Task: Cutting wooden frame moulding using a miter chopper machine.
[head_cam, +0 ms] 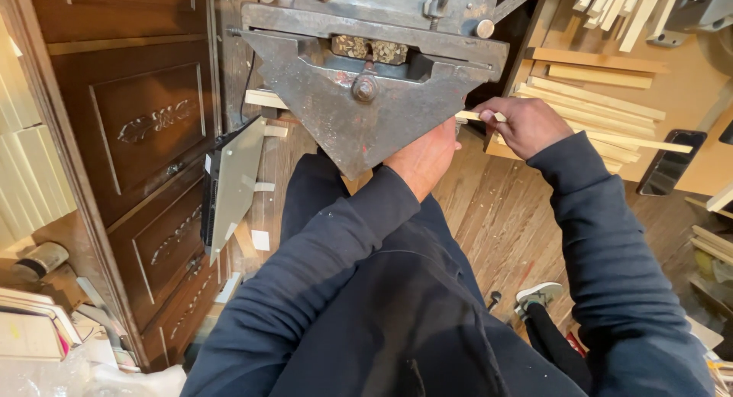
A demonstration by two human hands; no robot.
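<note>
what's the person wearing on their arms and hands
Both arms are covered by long dark navy sleeves of a soft sweatshirt-like fabric, plain and creased, ending at the wrists. The left hand and the right hand are bare: no gloves, and no rings or watch show.

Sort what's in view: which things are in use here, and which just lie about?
In use: left hand, right hand, thin wooden strip, triangular metal machine.
Lying about: stacked wooden strips, black phone, carved wooden door.
</note>
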